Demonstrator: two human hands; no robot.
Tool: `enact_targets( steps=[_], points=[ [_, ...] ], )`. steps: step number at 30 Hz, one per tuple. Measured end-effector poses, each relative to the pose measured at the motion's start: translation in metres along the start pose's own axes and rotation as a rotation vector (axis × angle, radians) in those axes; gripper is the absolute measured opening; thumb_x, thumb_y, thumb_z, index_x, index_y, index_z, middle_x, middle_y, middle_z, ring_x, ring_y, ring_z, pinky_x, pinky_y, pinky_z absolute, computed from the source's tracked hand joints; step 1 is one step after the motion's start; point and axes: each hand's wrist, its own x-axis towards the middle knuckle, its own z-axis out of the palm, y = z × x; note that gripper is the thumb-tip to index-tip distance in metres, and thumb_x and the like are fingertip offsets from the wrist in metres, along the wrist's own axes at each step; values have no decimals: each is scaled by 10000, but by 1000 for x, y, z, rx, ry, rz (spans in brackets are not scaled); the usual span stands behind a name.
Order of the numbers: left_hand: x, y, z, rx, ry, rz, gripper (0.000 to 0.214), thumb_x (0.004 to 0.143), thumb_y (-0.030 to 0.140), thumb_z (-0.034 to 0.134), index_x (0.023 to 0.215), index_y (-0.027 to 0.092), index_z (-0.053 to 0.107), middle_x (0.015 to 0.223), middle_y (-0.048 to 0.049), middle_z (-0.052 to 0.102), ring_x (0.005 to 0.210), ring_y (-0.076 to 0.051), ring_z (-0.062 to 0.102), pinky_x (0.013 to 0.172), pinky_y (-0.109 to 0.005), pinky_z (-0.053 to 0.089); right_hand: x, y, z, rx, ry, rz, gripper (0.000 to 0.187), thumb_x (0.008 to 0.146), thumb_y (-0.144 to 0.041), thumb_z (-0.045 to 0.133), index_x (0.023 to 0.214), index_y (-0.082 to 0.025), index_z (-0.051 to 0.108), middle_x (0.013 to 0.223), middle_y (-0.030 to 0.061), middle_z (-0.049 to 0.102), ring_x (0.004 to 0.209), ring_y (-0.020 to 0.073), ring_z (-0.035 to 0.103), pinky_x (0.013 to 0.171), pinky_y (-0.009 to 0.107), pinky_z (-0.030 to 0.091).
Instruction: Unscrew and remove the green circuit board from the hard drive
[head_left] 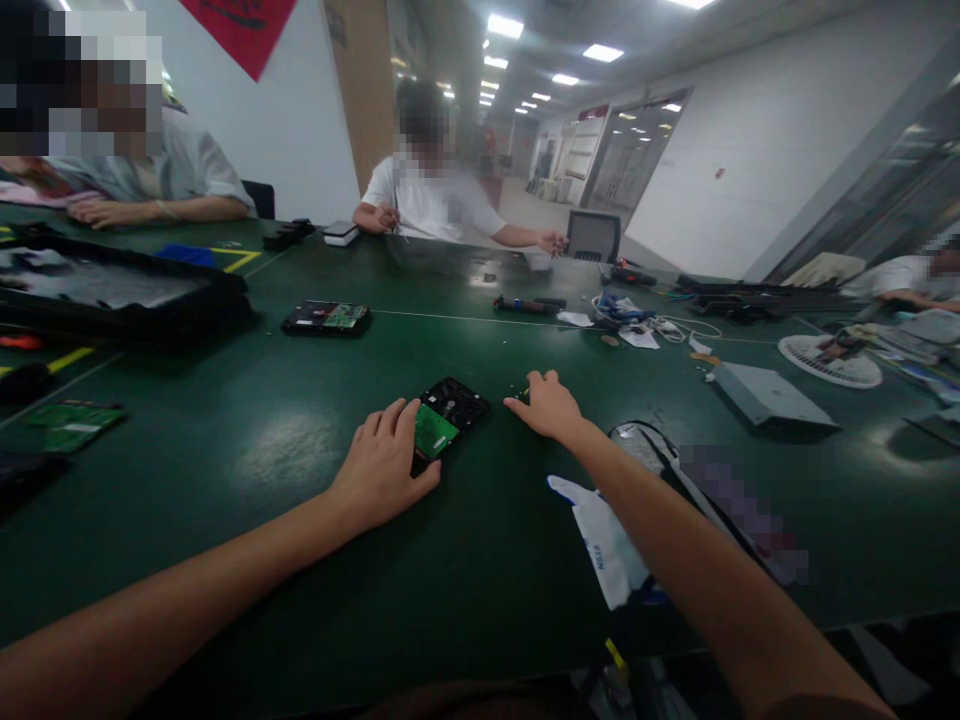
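Note:
A black hard drive (457, 398) with a green circuit board (435, 432) on its upturned face lies in the middle of the green table. My left hand (384, 462) grips it from the left, thumb at the near edge and fingers along the far side. Just right of the drive, my right hand (551, 406) rests low over the tabletop, thumb and fingers apart. Tiny loose bits lie by its fingertips, too small to name. Under my right forearm is a white glove-like item (604, 535) with blue edging, partly hidden.
Another hard drive (328, 317) lies farther back left, near a large black tray (150, 310). A screwdriver-like tool (529, 305), tangled cables (622, 310) and a grey metal box (772, 395) stand to the right. Across the table sits a person (431, 195); others sit at both sides.

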Motion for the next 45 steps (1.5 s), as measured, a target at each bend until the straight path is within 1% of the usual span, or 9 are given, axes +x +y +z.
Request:
enact_targets(
  steps=[6,10,12,21,29,34,37,41,45],
  points=[
    [8,-6,2,16,26,13,912,855,586,580,1588,124,297,1602,-212,399,1428,-420,431,1141,-562,406,41,-3,-21,81,-106,-59,679,856,-720,665,1160,-113,655,1200,211,708,1090,312,682,891,351,524],
    [8,-8,1,13,31,17,900,866,607,560,1578,118,307,1575,-216,421,1409,-416,449,1133,-556,416,52,1,-24,249,-127,92,559,941,-671,586,1010,-129,706,876,135,774,845,235,734,748,290,521],
    [8,-6,0,11,31,19,888,862,608,560,1570,127,322,1556,-210,438,1390,-416,464,1125,-555,424,49,5,-20,281,-137,128,510,956,-631,592,1025,-139,707,802,104,768,725,207,725,680,281,512],
    [13,1,-3,20,42,-6,874,835,566,585,1545,125,329,1514,-220,430,1319,-420,509,1065,-546,476,30,22,-14,334,-83,178,443,981,-543,599,1106,-130,698,841,117,770,635,188,705,649,285,510],
    [25,6,-4,41,79,-65,869,843,582,597,1536,140,316,1543,-246,380,1320,-475,502,1053,-592,447,24,17,-12,348,-102,65,243,924,-385,705,1038,-171,722,973,76,766,671,141,689,670,254,518],
    [10,23,-4,-8,21,15,954,827,676,606,1557,147,294,1595,-257,324,1353,-521,463,1061,-643,428,26,15,-10,331,-84,14,168,917,-310,689,1021,-189,743,1013,64,757,694,134,680,698,258,529],
    [5,26,-9,-89,-23,70,917,856,654,592,1570,164,290,1601,-218,333,1360,-472,488,1076,-580,461,27,17,-8,309,-72,-14,162,914,-314,692,1015,-201,749,1026,53,756,710,136,685,719,261,530],
    [23,4,-22,-210,-81,44,894,872,683,573,1576,209,294,1577,-168,370,1187,-360,642,997,-485,550,33,19,-6,247,-58,-32,146,916,-276,671,995,-186,756,1022,71,758,800,168,708,784,271,520],
    [51,-31,-25,-179,-107,203,988,778,725,683,1547,190,371,1582,-170,387,1441,-396,425,1201,-538,373,40,21,0,180,-34,-32,176,928,-262,635,1013,-161,752,1082,109,752,971,216,707,855,282,505]
  ],
)
